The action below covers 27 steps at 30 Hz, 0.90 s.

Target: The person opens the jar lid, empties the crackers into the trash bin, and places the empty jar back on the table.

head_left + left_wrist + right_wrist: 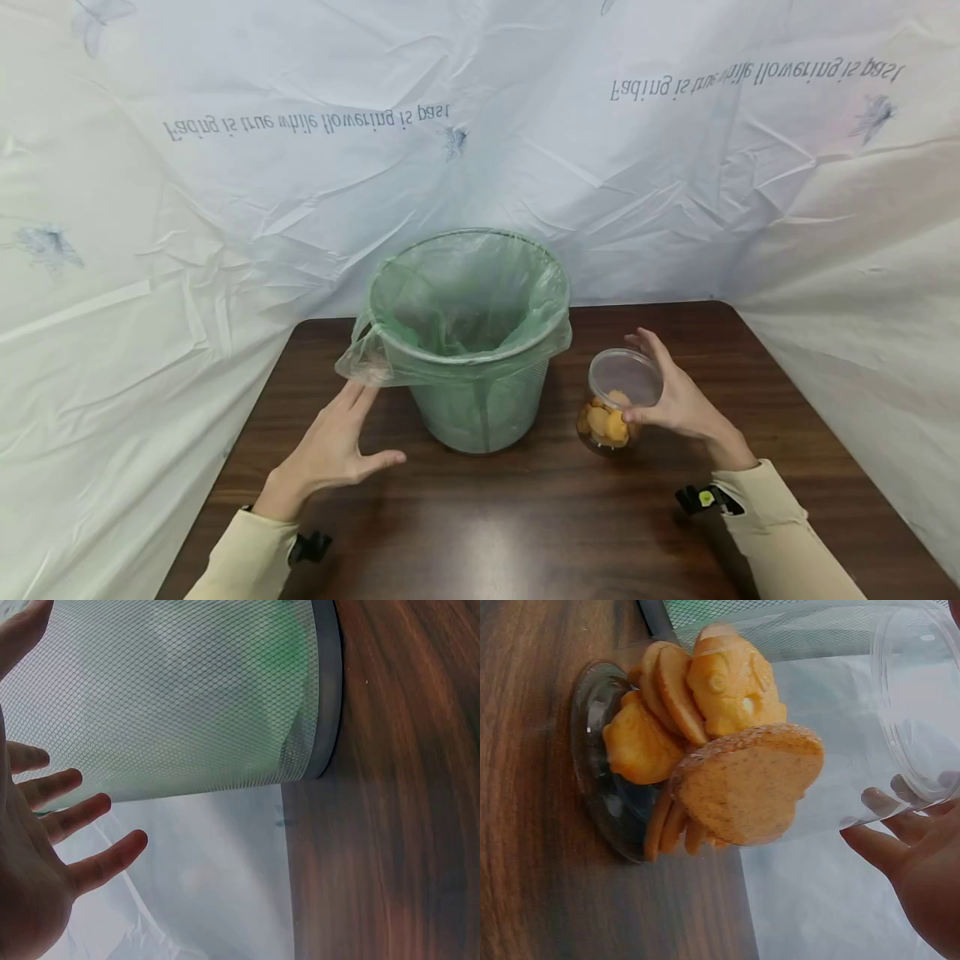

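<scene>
A clear plastic jar (624, 377) with a lid stands to the right of the bin, several biscuits (602, 423) in its lower part. My right hand (688, 404) grips the jar near its top, thumb in front and fingers around the far side. In the right wrist view, a heart-shaped biscuit (742, 791) lies against the jar wall. A mesh bin (187, 690) holds a pale green liner bag (450, 367) folded over its rim. By the bag's left overhang my left hand (326, 450) is spread, fingers extended and holding nothing; whether its fingertips touch the bag I cannot tell.
Both the bin and the jar are on a dark wooden table (480, 508). White plastic sheeting (247, 183) with printed lettering hangs behind the table and along both sides.
</scene>
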Each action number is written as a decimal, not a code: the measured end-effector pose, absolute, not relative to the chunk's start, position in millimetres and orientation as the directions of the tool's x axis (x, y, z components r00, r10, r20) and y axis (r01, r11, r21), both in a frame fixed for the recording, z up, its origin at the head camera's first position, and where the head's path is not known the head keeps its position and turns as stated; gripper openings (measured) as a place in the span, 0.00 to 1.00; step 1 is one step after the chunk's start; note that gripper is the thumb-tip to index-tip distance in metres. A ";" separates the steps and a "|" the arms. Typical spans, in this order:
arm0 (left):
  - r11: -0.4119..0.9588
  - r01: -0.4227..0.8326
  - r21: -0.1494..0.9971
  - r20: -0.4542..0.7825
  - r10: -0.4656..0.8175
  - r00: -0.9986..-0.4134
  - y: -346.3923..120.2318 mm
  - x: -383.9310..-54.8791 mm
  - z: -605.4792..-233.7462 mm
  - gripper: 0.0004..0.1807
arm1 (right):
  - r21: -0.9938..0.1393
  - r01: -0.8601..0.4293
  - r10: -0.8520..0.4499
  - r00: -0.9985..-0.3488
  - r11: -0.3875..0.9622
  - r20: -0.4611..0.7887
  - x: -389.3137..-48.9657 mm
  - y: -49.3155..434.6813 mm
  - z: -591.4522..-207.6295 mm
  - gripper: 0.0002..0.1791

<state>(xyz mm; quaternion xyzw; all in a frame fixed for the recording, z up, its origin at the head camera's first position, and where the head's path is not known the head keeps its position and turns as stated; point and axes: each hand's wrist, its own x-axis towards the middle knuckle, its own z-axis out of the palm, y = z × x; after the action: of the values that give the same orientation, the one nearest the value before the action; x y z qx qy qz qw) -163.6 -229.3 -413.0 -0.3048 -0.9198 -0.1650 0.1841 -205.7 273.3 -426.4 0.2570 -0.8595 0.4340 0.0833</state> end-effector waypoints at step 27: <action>0.540 0.768 0.344 0.456 0.619 -0.640 -213.5 -143.1 -430.2 0.59 | -0.860 -0.503 -0.346 -0.794 -0.087 0.499 -213.0 279.1 -490.6 0.62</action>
<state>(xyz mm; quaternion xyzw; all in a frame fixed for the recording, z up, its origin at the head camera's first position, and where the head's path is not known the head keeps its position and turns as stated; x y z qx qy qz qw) -143.1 -213.5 -430.2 -0.4003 -0.8662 -0.2639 0.1412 -213.0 279.1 -490.6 0.3153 -0.6732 0.6663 0.0586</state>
